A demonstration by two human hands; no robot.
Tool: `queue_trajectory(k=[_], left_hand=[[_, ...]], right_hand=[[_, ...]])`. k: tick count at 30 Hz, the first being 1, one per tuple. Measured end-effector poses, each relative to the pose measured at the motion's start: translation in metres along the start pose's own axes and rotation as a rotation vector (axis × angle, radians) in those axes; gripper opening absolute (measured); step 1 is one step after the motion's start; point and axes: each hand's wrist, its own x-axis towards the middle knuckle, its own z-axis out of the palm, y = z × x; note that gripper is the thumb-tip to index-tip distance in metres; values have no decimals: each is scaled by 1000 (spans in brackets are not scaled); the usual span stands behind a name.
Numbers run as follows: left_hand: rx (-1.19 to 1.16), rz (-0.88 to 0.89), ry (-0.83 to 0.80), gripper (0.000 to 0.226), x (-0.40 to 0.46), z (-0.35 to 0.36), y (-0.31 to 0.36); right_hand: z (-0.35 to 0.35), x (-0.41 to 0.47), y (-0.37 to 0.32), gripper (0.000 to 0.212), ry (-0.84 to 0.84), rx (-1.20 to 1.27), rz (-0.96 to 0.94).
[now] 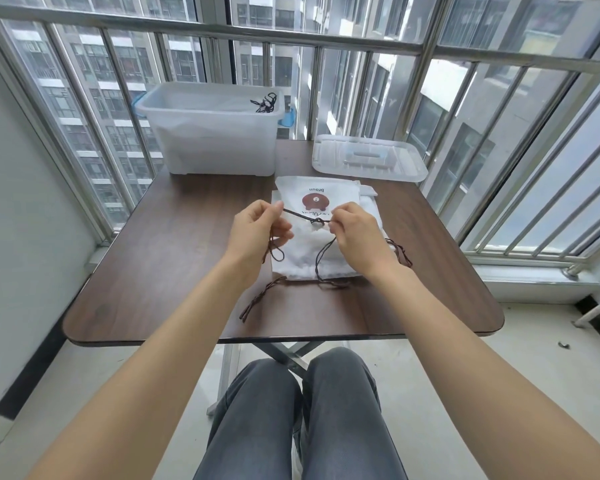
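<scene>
A stack of white drawstring bags (326, 251) lies on the brown table (174, 258); the top one carries a brown bear print and the word "brown". Both hands are raised a little above the stack. My left hand (257, 230) pinches one end of a dark brown cord (300, 215). My right hand (357, 233) pinches the same cord by a knot, and the stretch between the hands is pulled taut. Loose cord ends hang down from both hands onto the bags.
A clear plastic bin (212, 133) with dark cords at its rim stands at the table's back left. Its clear lid (368, 157) lies at the back right. More brown drawstrings (257, 301) trail over the table in front of the bags. Window bars surround the table.
</scene>
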Motion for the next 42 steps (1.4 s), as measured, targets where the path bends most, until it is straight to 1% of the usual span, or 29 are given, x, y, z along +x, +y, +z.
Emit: queue_trajectory(k=[1,3,5,7,9,12,16,21,25,29,30,32,34,36,39,42], left_hand=[[-13,-33,-11,33,1,0,0],[66,-57,-32,34,3,0,-1],[149,-53,-36,28,4,-1,-1],[149,-64,-19,21,5,-2,0],[142,-74,55,19,6,-3,-1],[239,-59,233,24,9,-3,-8],[334,-7,391,29,16,-2,-19],[327,12,472,31,19,-6,-28],[288,7,492,32,22,-10,-27],[249,-15,528,31,22,-14,-28],[234,-25,523,30,23,-16,-30],[188,-61,457,28,22,-19,-32],[150,-108,343,26,18,-18,-28],[63,-151,222,25,11,-14,-18],[-79,-181,74,24,4,-8,-9],[-160,-138,-89,23,0,3,-3]], right_hand=[[0,0,0,22,-6,0,5],[-1,0,-2,22,-9,2,15],[-1,0,-2,22,-3,7,33],[-1,-1,-2,23,21,-3,70],[-1,-3,-2,23,76,-49,109],[-1,-6,-4,24,173,-203,189],[-1,-7,-6,26,164,-258,256],[-5,-6,-1,23,174,-250,239],[-6,-9,3,22,180,-245,233],[-4,-11,3,25,145,-147,273],[-3,-11,3,24,128,-89,296],[-4,-9,6,23,100,40,368],[-8,-6,10,22,101,168,457],[-14,-5,9,23,115,304,527],[-19,-5,2,23,131,612,579],[-18,-6,-2,21,152,789,587]])
